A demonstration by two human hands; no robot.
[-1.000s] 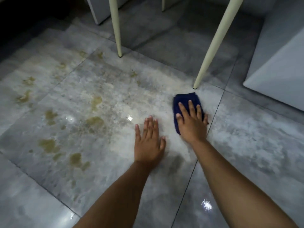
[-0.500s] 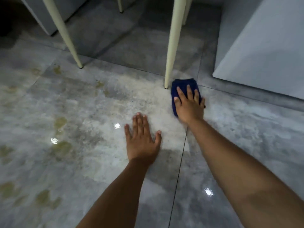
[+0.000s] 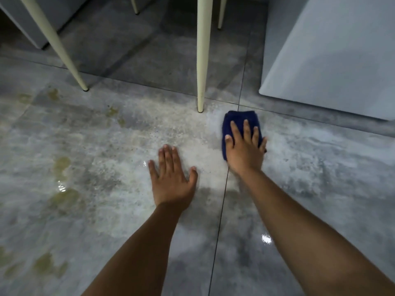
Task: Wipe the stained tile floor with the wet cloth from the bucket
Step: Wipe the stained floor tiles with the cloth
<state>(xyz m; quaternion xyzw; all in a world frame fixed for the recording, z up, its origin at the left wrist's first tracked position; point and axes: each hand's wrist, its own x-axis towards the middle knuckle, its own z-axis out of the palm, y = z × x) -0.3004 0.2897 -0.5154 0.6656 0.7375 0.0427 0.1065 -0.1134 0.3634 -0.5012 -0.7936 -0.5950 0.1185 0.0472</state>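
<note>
A folded dark blue cloth [image 3: 237, 119] lies flat on the grey tile floor [image 3: 320, 167], just right of a cream chair leg. My right hand [image 3: 244, 150] presses down on the cloth, fingers spread over it. My left hand [image 3: 172, 180] rests flat on the wet tile to the left, fingers apart, holding nothing. Yellow-brown stains [image 3: 62, 197] and a pale smeared film [image 3: 149, 146] cover the tile on the left and centre. No bucket is in view.
Cream chair legs stand at the middle [image 3: 202, 60] and at the left [image 3: 53, 43], with thinner ones further back. A light grey cabinet [image 3: 331, 56] fills the upper right; another grey unit [image 3: 25, 22] is at upper left. A dark grout line [image 3: 220, 210] runs between my arms.
My right hand slid the cloth from the left of the grout line past the chair leg to its right side. The view swung right; my left hand stayed planted.
</note>
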